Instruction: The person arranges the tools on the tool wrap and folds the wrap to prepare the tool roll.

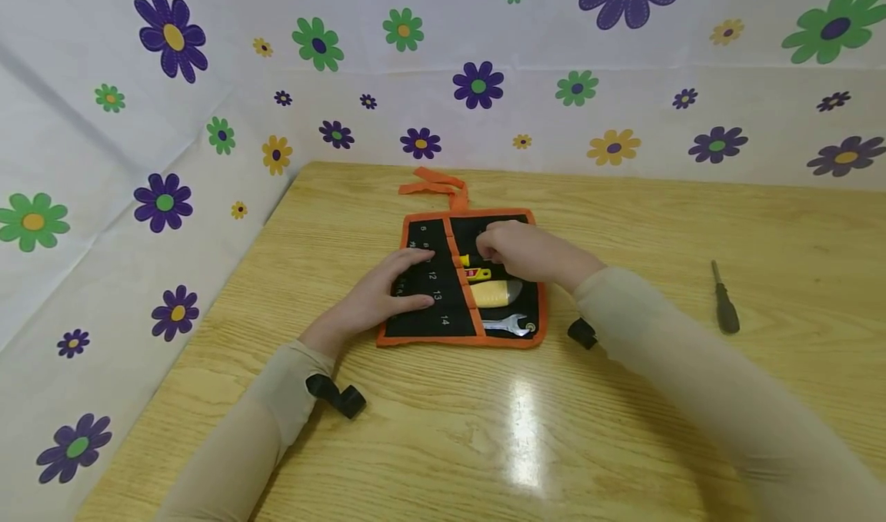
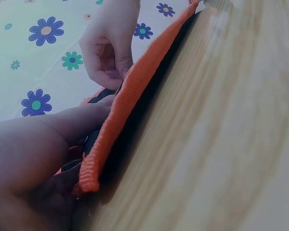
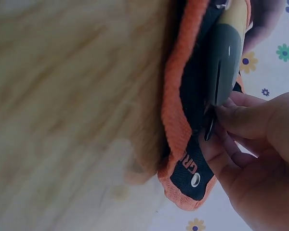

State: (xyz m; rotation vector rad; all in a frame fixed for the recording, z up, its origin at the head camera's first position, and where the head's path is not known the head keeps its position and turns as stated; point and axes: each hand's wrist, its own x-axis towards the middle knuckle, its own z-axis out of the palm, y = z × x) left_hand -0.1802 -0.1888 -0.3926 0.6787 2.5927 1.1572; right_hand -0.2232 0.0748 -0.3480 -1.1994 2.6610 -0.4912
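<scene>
A black tool pouch [image 1: 415, 322] with orange edging lies unrolled on the table, printed numbers on its left part. My left hand [image 1: 391, 284] rests on that part, fingers and thumb stretched out. Over the upper pockets, my right hand [image 1: 515, 247] has curled fingers; in the right wrist view its thumb and fingers pinch a slim dark tool [image 3: 210, 126], mostly hidden. Tucked in the pockets are an open-ended wrench [image 1: 508, 324], a tool with a yellow and grey handle [image 1: 491, 294], a yellow and red tool [image 1: 477, 274] and a small yellow-ended tool [image 1: 465, 261].
A dark-handled screwdriver [image 1: 725, 307] lies on the wooden table [image 1: 429, 430] to the right. Orange ties [image 1: 436, 180] stretch out beyond the pouch. Black straps [image 1: 337, 396] hang at both wrists. A flowered cloth [image 1: 526, 114] stands behind and at the left.
</scene>
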